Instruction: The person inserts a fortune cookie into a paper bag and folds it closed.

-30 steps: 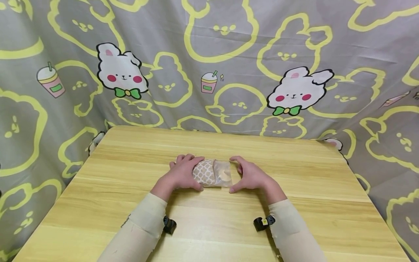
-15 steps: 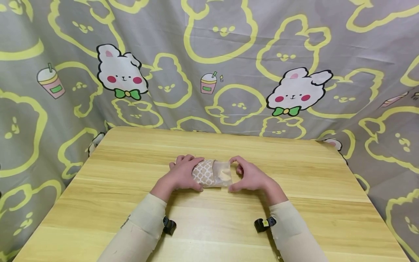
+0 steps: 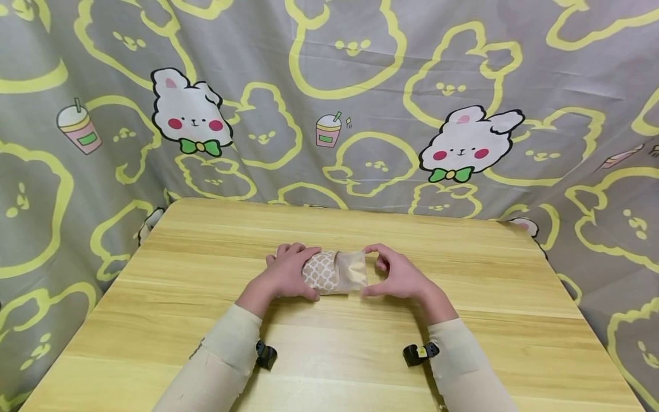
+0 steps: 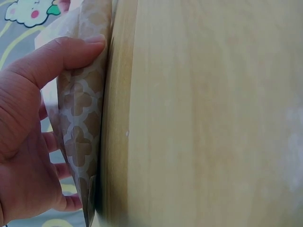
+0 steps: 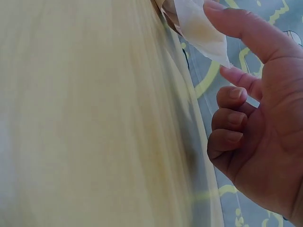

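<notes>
A tan paper bag point(image 3: 321, 272) with a white lattice print lies on the table between the hands; its right end point(image 3: 352, 272) is whitish and translucent, with a pale yellowish patch showing. My left hand point(image 3: 286, 273) grips the printed end, thumb at the near edge and fingers at the far edge. In the left wrist view the thumb point(image 4: 71, 52) presses on the printed paper point(image 4: 80, 123). My right hand point(image 3: 399, 276) holds the translucent end by its corners between thumb and index fingertip. The right wrist view shows its other fingers point(image 5: 228, 120) curled in, off the whitish paper point(image 5: 201, 30).
The wooden table point(image 3: 329, 349) extends around the bag. Behind it and at both sides hangs a grey curtain point(image 3: 370, 74) with rabbit and drink-cup prints. Each forearm wears a light sleeve and a small black camera point(image 3: 266, 355).
My right hand has shifted slightly right, and the translucent end of the bag reaches a little farther right with it. My left hand has stayed in place.
</notes>
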The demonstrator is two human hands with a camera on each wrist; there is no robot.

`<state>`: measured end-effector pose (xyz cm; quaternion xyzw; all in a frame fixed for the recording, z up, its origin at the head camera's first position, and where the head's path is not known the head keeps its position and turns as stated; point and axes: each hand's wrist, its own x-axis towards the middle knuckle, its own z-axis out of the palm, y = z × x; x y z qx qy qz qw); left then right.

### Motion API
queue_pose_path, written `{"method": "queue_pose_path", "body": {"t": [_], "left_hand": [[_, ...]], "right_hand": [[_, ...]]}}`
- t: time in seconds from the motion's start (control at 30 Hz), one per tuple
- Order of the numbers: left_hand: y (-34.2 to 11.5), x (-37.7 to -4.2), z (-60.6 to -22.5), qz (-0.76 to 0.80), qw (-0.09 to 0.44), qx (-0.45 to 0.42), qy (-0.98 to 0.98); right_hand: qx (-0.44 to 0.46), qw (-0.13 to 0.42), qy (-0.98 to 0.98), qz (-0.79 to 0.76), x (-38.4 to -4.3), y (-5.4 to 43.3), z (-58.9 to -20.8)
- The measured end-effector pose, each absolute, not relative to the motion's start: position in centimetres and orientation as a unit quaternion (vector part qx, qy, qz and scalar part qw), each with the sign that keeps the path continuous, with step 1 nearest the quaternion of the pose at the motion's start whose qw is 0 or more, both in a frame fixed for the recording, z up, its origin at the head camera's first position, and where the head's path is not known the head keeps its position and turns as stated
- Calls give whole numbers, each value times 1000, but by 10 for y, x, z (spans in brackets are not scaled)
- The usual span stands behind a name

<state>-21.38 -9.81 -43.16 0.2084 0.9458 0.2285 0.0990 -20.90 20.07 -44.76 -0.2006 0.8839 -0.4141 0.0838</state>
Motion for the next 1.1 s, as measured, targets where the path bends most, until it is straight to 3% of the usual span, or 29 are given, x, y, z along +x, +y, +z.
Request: {"method": "queue_pose_path", "body": {"t": [1.1], "left_hand": [[-97,-214,-431,223,106,204,947]], "right_hand": [[-191,77,911,-357,-207,174,-439]]}}
